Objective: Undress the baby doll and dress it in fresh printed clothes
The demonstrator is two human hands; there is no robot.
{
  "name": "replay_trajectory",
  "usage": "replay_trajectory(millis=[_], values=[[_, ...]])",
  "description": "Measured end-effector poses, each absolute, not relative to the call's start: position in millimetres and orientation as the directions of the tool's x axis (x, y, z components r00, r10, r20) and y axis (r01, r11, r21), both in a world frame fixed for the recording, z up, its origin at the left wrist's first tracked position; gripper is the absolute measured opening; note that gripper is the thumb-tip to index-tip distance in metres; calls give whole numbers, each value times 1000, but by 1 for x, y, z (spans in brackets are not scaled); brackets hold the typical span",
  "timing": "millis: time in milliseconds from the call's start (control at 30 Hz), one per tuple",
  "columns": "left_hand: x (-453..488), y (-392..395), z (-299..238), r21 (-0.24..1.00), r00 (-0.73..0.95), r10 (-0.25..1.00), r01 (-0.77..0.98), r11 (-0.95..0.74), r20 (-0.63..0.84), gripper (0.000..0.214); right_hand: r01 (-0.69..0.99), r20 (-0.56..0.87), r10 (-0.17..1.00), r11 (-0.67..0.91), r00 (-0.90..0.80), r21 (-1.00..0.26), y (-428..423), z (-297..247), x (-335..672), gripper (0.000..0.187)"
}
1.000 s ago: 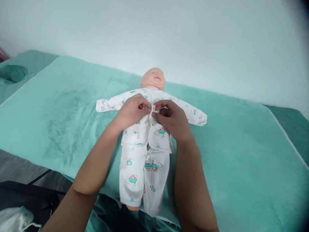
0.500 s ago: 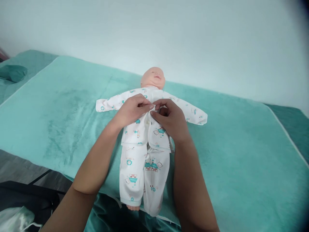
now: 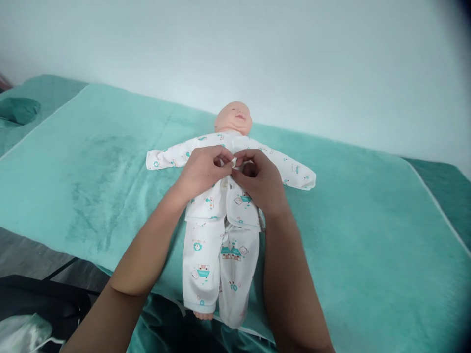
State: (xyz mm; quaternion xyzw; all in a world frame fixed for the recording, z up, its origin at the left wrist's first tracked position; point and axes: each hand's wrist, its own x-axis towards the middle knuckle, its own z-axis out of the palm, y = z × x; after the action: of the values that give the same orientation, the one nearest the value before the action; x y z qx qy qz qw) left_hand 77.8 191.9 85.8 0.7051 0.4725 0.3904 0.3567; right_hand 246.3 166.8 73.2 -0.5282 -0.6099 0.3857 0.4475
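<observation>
A baby doll (image 3: 234, 116) lies on its back on a teal towel (image 3: 349, 235), arms spread. It wears a white printed shirt (image 3: 243, 206) and matching trousers (image 3: 206, 264). My left hand (image 3: 201, 170) and my right hand (image 3: 260, 182) meet over the doll's chest. Both pinch the two front edges of the shirt together near the top of the opening, fingers curled. One small button shows just below my fingertips. A bare foot of the doll pokes out of the left trouser leg at the towel's near edge.
The towel covers a long table that runs left and right against a pale wall (image 3: 294, 63). A dark green folded cloth (image 3: 18, 109) lies at the far left. Below the table's near edge are a dark object (image 3: 47, 299) and a whitish bag (image 3: 22, 333).
My hands have stayed at the shirt front. The fingertips have shifted slightly upward and closer together on the shirt's edges. The doll has not moved.
</observation>
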Motion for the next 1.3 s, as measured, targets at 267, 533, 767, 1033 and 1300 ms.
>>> replay_trajectory(millis=[267, 533, 767, 1033, 1300], values=[[74, 195, 81, 972, 250, 959, 157, -174, 131, 20, 262, 104, 994, 112, -44, -958, 165, 76, 246, 27], [65, 193, 90, 935, 339, 934, 285, -212, 108, 13, 181, 122, 991, 131, -56, -975, 169, 67, 253, 31], [60, 193, 93, 944, 359, 932, 292, -156, 43, 28, 133, 123, 992, 126, -36, -983, 170, 61, 255, 23], [41, 193, 102, 923, 598, 800, 334, -193, -49, 23, 671, 137, 978, 208, -158, -711, 136, 102, 247, 42], [43, 190, 102, 826, 643, 765, 455, -331, -48, 12, 808, 83, 971, 234, -225, -540, 124, 104, 240, 26]])
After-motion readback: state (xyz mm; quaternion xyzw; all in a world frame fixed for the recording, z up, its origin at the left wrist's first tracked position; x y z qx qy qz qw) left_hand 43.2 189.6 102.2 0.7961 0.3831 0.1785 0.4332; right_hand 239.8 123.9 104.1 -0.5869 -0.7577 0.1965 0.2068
